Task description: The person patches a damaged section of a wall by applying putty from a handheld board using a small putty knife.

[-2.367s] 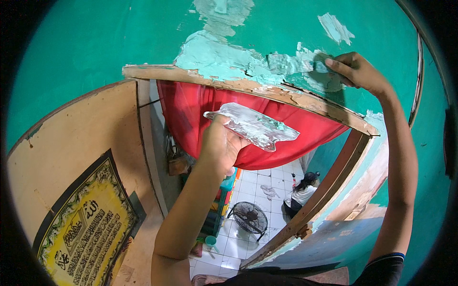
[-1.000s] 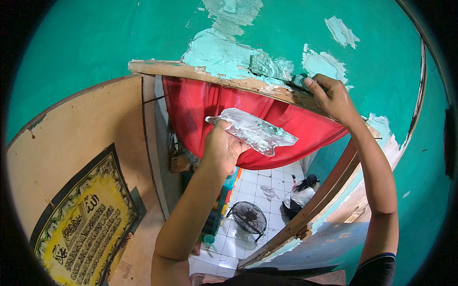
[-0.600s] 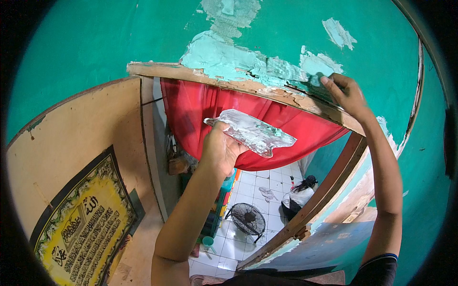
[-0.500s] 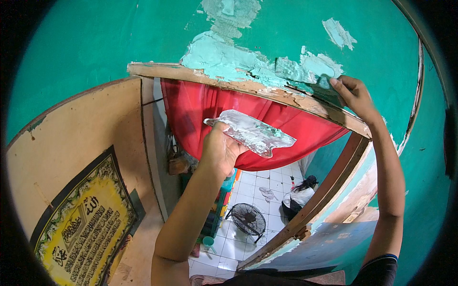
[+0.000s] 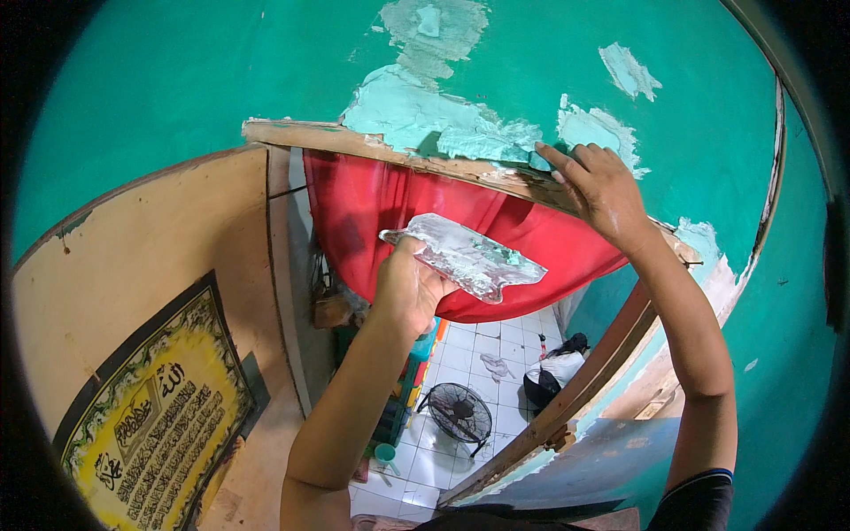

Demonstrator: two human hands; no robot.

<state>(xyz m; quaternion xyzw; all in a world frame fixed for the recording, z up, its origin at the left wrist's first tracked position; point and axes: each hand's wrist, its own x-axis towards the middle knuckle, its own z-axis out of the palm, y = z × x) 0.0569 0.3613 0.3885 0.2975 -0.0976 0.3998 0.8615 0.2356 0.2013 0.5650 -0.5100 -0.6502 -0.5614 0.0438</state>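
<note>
The left hand [image 5: 412, 288] pinches a clear plastic plate [image 5: 469, 257] by its left end, thumb on top; the other fingers go underneath, partly hidden by the plate and the palm. White putty [image 5: 452, 243] smears the plate, with greenish bits toward its far right edge.

The right hand [image 5: 606, 190] is up at the green wall [image 5: 266, 71], its bent fingers closed on a scraper [image 5: 539, 162] just above the upper edge of the wooden lintel [image 5: 328, 135]. Only a small bluish part shows by the fingertips; the blade is hard to tell from the pale turquoise filler [image 5: 425, 111] beside it, and the hand hides the rest.

Below the lintel hangs a red curtain [image 5: 354, 195], partly covered by the plate and left hand. Beyond, on the tiled floor [image 5: 500, 389], stands a black fan [image 5: 459, 411]; a person [image 5: 553, 376] near it is half hidden by the door post [image 5: 553, 420].
</note>
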